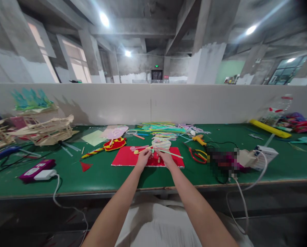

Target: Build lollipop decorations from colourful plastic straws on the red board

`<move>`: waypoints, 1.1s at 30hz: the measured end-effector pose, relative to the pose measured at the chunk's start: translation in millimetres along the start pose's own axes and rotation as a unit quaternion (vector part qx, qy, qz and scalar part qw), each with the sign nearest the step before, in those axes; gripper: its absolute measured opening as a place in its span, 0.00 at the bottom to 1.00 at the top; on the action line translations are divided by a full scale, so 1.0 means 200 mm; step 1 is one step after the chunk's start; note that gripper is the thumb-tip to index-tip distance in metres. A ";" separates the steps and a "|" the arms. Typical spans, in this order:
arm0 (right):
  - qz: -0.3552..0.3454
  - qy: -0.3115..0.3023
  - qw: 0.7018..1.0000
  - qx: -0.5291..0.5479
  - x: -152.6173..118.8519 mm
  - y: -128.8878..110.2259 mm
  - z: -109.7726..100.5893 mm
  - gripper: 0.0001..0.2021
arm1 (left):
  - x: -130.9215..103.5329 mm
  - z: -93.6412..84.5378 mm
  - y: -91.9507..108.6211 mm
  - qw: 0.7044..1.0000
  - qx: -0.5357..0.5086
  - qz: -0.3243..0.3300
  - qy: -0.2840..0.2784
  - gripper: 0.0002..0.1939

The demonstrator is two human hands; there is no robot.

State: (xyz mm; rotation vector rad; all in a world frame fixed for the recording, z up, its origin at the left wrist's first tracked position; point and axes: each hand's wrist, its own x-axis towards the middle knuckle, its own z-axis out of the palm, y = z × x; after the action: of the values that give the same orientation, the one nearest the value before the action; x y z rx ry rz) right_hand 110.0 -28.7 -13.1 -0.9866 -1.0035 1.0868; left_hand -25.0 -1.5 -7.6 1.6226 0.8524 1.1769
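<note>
Over a red board (124,157), my left hand (144,158) and my right hand (165,157) meet with bent, closed fingers. Between the fingertips is a light green strip (174,154), resembling a pipe cleaner, with its small green end at the left hand and its straight length running out past the right. Pink and yellow pieces with round, coiled-looking ends (136,152) lie on the board just left of my left hand. Behind the hands sits a pale striped, rounded piece (161,143). The fingers partly hide the green end.
Loose coloured strips (163,128) lie along the back. A red-and-yellow fan shape (114,144) is on the left, near a wooden stick model (45,130). Red-handled pliers (197,156), an orange glue gun (199,140) and a white cable (262,168) are on the right. A purple power strip (37,170) stands front left.
</note>
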 end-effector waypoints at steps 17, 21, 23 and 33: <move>-0.024 -0.019 0.999 -0.012 0.00 0.01 -0.01 0.17 | -0.01 0.01 0.01 0.998 0.037 0.044 -0.020 0.13; -0.019 -0.010 1.000 -0.006 0.02 0.03 -0.02 0.17 | -0.01 0.01 0.01 0.997 0.051 0.043 -0.030 0.13; -0.021 -0.005 1.000 0.005 0.02 0.04 -0.02 0.18 | -0.01 0.01 0.01 0.997 0.053 0.040 -0.032 0.13; -0.014 0.002 1.000 0.012 0.02 0.03 -0.01 0.17 | -0.01 0.01 0.01 0.999 0.018 0.036 -0.023 0.13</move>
State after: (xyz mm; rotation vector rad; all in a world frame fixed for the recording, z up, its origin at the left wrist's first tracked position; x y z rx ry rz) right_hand 111.4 -24.9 -18.9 -0.9529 -0.9962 1.0698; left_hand -23.1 -4.7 -5.7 1.7153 0.7967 1.1746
